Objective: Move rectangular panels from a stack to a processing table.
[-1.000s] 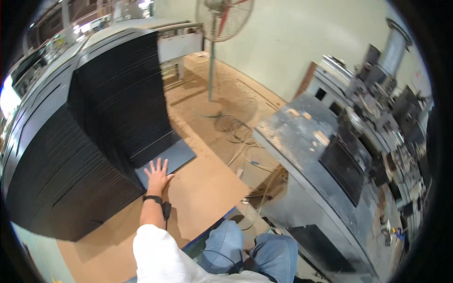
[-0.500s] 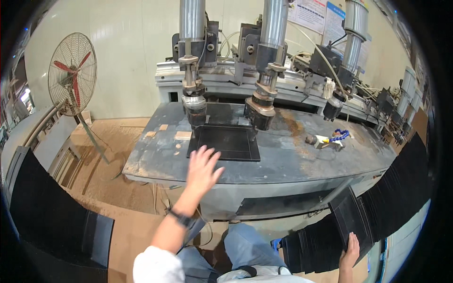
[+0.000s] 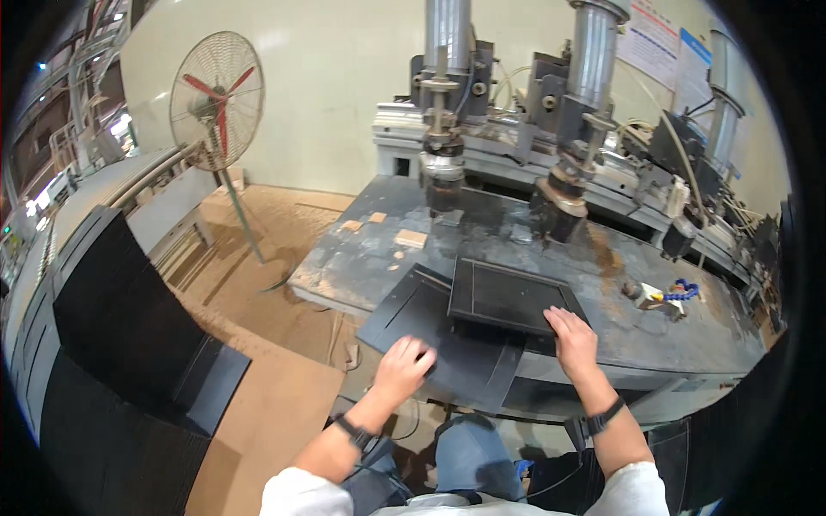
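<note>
My left hand (image 3: 404, 370) grips the near left edge of a flat black panel (image 3: 469, 370). That panel slants out past the front edge of the grey machine table (image 3: 331, 271). My right hand (image 3: 573, 340) holds a second black panel (image 3: 516, 297) by its near right side, fingers on top. This second panel has a thin line along its borders and overlaps the first one, tilted above the table; whether the two touch I cannot tell. Two spindle heads, a left one (image 3: 444, 168) and a right one (image 3: 564, 202), stand just behind the panels.
Tall stacks of black panels (image 3: 120, 301) stand at my left, beside a brown board (image 3: 267, 391). More dark panels (image 3: 671, 456) are at lower right. A caged fan (image 3: 217, 101) stands far left. Wood scraps (image 3: 410, 238) and a blue hose (image 3: 686, 291) lie on the table.
The view has swung left. My left hand has drawn the panel from under the spindles toward me. My right hand has come from the right-hand stack to the table with another panel.
</note>
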A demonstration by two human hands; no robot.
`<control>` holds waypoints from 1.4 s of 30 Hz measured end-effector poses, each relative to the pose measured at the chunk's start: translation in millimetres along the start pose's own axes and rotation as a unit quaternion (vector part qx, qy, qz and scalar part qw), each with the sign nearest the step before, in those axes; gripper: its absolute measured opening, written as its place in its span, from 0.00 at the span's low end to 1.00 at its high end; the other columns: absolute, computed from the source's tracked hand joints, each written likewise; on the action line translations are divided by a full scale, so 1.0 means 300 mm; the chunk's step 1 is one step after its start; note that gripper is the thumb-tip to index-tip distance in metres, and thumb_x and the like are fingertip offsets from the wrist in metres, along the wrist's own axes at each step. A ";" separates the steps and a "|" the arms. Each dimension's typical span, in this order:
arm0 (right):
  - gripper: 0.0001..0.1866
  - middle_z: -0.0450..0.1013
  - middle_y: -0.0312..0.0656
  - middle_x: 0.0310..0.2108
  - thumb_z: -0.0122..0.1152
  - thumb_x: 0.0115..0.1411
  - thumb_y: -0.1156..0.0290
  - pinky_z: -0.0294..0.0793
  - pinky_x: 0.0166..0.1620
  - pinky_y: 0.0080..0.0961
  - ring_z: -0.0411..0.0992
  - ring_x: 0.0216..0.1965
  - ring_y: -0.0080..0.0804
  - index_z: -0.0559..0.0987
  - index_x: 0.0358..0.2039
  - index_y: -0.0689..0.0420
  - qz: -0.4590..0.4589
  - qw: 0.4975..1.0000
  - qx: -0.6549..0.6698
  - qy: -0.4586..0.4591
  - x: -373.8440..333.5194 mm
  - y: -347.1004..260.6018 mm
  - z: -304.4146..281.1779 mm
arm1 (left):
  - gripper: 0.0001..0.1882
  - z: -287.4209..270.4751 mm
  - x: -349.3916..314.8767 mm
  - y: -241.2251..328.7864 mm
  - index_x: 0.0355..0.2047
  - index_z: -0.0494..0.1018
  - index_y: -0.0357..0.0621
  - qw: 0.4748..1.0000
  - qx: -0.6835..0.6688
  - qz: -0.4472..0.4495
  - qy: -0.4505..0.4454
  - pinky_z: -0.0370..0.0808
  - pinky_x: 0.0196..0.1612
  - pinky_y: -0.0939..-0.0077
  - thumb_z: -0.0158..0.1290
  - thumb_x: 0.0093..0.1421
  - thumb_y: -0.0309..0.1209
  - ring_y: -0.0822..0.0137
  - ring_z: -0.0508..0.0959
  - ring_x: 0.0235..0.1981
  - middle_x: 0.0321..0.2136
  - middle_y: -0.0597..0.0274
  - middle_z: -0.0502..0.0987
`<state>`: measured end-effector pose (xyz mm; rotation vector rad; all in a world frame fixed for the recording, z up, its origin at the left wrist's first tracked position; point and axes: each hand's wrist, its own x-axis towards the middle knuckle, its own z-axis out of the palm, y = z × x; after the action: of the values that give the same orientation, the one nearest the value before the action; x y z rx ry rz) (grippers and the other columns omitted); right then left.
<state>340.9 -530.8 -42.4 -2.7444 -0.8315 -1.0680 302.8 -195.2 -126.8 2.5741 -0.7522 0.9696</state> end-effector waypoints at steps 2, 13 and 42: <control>0.18 0.74 0.44 0.48 0.57 0.54 0.73 0.71 0.54 0.37 0.71 0.51 0.44 0.76 0.47 0.55 -0.007 0.999 0.000 -0.036 0.029 0.024 0.160 | 0.15 -0.137 -0.150 -0.014 0.34 0.75 0.46 0.997 0.047 0.031 0.056 0.75 0.36 0.71 0.59 0.43 0.26 0.61 0.75 0.33 0.28 0.64 0.71; 0.22 0.67 0.50 0.57 0.56 0.60 0.67 0.59 0.63 0.39 0.61 0.60 0.49 0.71 0.54 0.62 0.041 0.980 0.064 -0.182 0.221 0.056 0.414 | 0.24 -0.563 -0.833 -0.381 0.49 0.72 0.41 0.930 0.247 -0.270 -0.024 0.74 0.43 0.67 0.49 0.48 0.24 0.58 0.75 0.43 0.41 0.59 0.77; 0.35 0.68 0.50 0.54 0.55 0.38 0.89 0.60 0.62 0.38 0.64 0.59 0.49 0.71 0.53 0.61 0.461 0.854 -0.209 -0.122 -1.010 -0.231 -0.718 | 0.28 0.108 0.375 -0.015 0.52 0.70 0.46 0.995 -0.087 0.012 0.053 0.59 0.61 0.50 0.60 0.52 0.39 0.52 0.63 0.59 0.54 0.55 0.68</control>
<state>-9.1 -667.3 -84.1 -3.0046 0.7946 -0.7221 394.1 -247.1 -74.8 2.3501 -0.8021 0.9925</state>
